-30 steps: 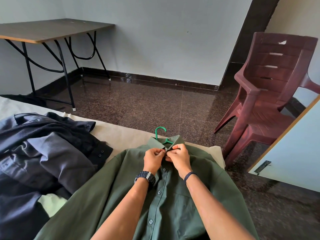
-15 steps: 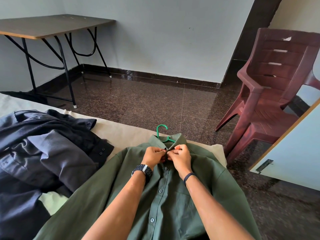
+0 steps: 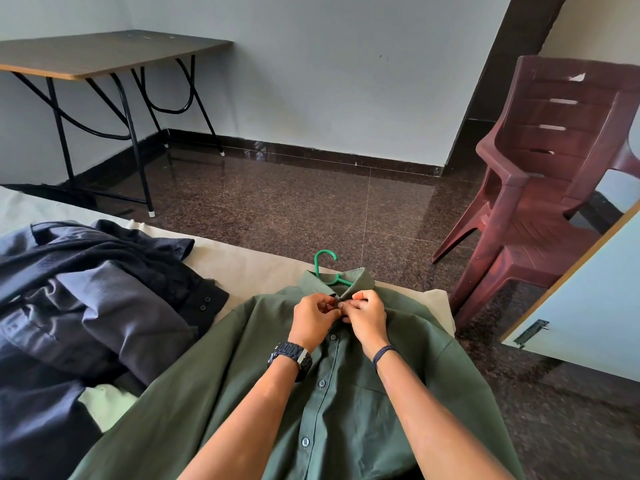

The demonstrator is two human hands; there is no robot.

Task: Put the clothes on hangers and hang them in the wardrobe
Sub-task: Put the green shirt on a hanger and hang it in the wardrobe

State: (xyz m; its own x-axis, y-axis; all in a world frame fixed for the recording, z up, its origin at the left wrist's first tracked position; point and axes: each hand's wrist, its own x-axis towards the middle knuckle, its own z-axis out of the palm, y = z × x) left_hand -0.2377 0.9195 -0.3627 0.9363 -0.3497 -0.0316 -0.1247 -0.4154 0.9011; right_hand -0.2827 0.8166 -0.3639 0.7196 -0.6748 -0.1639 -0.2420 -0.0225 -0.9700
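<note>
Head view: buttoning at the collar of a green shirt (image 3: pixel 346 403) on the bed (image 3: pixel 242 268).
Left hand (image 3: pixel 313 318) and right hand (image 3: pixel 363 317), each grip pinched on the shirt placket just below the collar. Green hanger (image 3: pixel 325 268) hook poking out at 12 o'clock. Dark clothes (image 3: pixel 86 299) heaped at 9 o'clock; maroon chair (image 3: pixel 540 188) at 2 o'clock.

One green shirt (image 3: pixel 346 393) under both hands, with five buttons visible down its placket below the wrists. One green hanger (image 3: pixel 325 268) just beyond the fingertips. Two hands: left hand (image 3: pixel 313 318), right hand (image 3: pixel 365 315). One heap of dark clothes (image 3: pixel 86 306) left of the left hand; number of garments unclear. One table (image 3: pixel 104 53), far beyond. One stack of chairs (image 3: pixel 547 188) right of the right hand.
</note>
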